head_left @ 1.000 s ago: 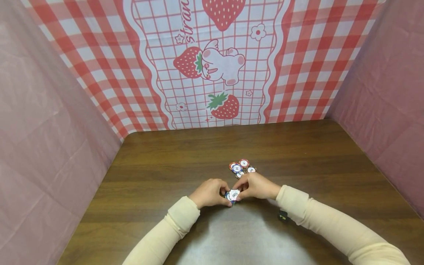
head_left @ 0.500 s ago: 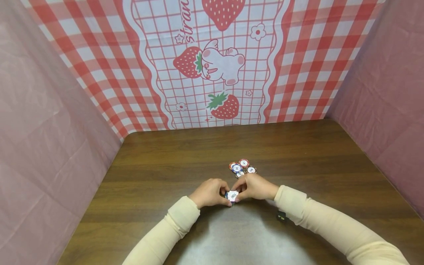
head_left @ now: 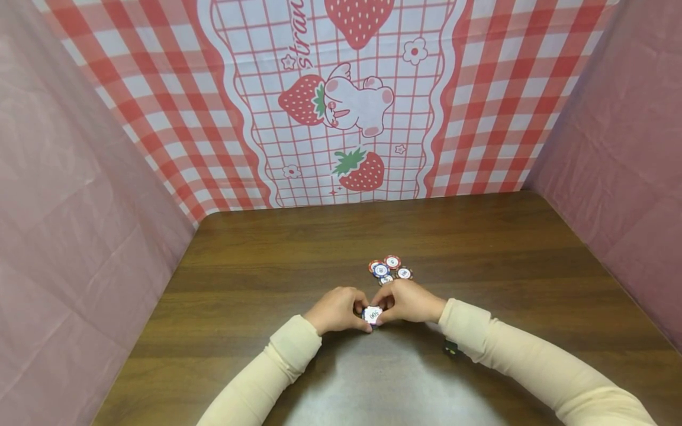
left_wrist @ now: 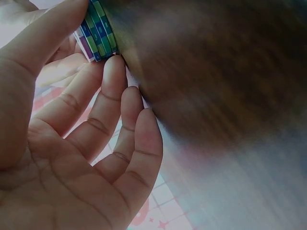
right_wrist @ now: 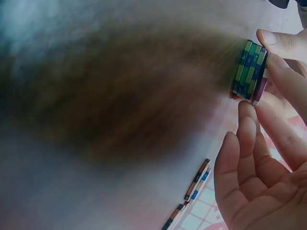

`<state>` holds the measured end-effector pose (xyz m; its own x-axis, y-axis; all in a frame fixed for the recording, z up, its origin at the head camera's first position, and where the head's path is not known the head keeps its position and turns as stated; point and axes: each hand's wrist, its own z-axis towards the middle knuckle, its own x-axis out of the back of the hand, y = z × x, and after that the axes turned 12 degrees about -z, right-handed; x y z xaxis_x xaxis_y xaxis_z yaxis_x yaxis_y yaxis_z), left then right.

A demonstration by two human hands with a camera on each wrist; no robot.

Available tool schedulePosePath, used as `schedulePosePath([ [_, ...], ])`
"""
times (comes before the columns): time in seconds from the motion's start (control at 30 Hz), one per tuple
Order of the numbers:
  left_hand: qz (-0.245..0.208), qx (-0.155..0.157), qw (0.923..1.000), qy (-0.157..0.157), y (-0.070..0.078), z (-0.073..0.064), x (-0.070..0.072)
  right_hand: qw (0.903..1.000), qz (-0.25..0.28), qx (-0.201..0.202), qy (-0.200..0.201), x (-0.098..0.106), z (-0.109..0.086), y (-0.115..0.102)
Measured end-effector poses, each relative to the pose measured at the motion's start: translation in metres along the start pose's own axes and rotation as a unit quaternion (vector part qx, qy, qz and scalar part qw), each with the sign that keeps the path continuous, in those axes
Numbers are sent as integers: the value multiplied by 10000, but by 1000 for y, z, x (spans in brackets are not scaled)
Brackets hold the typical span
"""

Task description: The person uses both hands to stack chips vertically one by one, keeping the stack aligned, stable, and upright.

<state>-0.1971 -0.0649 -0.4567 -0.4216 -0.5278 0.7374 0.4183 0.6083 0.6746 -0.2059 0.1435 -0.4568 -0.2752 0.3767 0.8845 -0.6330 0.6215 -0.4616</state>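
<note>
Near the middle of the table, a short stack of poker chips (right_wrist: 245, 69) with green-and-blue edges lies between both hands. Its top is a white chip (head_left: 372, 315) marked 500, with a purple-and-white edge in the wrist views. My left hand (head_left: 337, 309) grips the stack from the left between thumb and fingers. From the right, my right hand (head_left: 412, 300) pinches the white chip at its edge, which lies flush over the chips below. In the left wrist view, the left hand's fingers (left_wrist: 115, 79) curve under the stack's far side.
Just beyond the right hand lie several loose chips: a red chip (head_left: 392, 262), a blue chip (head_left: 380, 270) marked 10 and a dark-edged chip (head_left: 404, 273). The wooden table (head_left: 266, 248) ends at a red-checked cloth (head_left: 485, 106) behind, with pink curtains on both sides.
The right hand has shifted slightly left, bringing the white 500 chip from an offset position to squarely over the stack. The left hand has stayed in place.
</note>
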Motion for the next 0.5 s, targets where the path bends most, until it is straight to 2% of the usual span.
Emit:
schedulePosePath([
  [0.5, 9, -35, 10000, 7, 0, 0, 0, 9991, -410, 77, 77, -1, 0, -5],
])
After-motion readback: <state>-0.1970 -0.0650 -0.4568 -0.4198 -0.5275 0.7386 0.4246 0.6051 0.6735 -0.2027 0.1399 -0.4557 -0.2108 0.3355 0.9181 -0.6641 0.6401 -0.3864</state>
